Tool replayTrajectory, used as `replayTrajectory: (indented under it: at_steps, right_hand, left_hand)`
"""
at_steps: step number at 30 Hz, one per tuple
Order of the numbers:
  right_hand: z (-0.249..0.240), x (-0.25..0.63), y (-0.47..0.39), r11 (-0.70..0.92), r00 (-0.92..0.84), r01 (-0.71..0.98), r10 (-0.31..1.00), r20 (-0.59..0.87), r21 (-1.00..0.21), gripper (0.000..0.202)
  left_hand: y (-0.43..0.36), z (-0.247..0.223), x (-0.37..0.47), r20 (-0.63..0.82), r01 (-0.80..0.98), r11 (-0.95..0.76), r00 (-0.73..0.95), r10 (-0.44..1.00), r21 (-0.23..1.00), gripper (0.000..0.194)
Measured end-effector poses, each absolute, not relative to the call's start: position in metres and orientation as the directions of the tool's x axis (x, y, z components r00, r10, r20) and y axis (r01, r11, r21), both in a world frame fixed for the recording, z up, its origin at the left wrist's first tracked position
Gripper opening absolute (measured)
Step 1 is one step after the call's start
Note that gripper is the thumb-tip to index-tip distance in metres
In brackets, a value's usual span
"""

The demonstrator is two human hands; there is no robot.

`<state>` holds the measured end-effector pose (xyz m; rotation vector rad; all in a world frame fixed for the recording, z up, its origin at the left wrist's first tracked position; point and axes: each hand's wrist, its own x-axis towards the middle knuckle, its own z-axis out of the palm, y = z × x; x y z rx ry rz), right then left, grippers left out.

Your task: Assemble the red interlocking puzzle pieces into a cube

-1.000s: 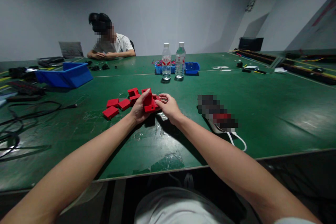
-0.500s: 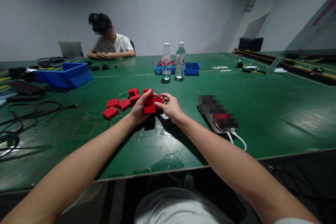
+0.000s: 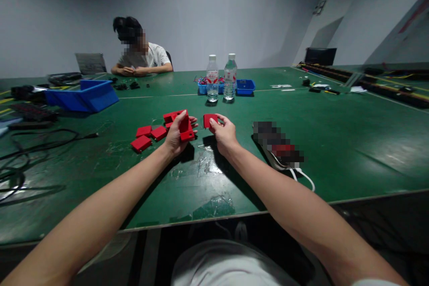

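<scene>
A red bracket [image 3: 186,128] is being grasped in the left hand [image 3: 174,137], its thumb being laid over the bracket's left wall and the other fingers being spread behind, with tips showing past the right edge. A red block [image 3: 209,120] is being pinched in the right hand [image 3: 225,134], the thumb being pressed against the near face and the other fingers being curled behind. The bracket and the block are being held apart, a gap being left between them, and both are being raised over the green table [image 3: 161,201], onto which shadows are being cast below the hands.

Just beyond the left hand, a second bracket [image 3: 169,118] is being partly hidden by that hand and the held bracket. To its left, three loose blocks [image 3: 141,144] are being borne by the table in a close group.

Farther back, two bottles [image 3: 212,81] are being stood upright side by side, a wire tray [image 3: 202,89] being partly covered by them; just to their right, a small blue tray [image 3: 246,91] is being shown. On the left, a larger blue bin [image 3: 87,98] is being supported by the table. Right of the right hand, a device [image 3: 277,145] is being obscured by pixelation, a white cable [image 3: 310,182] being trailed from its near end. At the far side, the table edge is being leaned on by a co-worker [image 3: 150,57].
</scene>
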<state>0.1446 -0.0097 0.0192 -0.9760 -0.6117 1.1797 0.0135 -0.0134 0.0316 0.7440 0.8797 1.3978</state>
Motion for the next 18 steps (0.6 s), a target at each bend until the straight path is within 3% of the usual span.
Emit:
replayTrajectory:
  at_steps: [7,18]
  right_hand:
    - [0.0249,0.1459,-0.0062,0.057,0.289,-0.591,0.946,-0.145,-0.805,0.02]
    - [0.031,0.1471,-0.0149,-0.08,0.175,-0.636,0.954,-0.245,-0.767,0.034]
  left_hand:
    - [-0.0156,0.0252,0.0198,-0.112,-0.36,0.111,0.019,0.994,0.926,0.032]
    - [-0.0156,0.0257,0.0229,-0.115,-0.36,0.116,0.027,0.993,0.926,0.035]
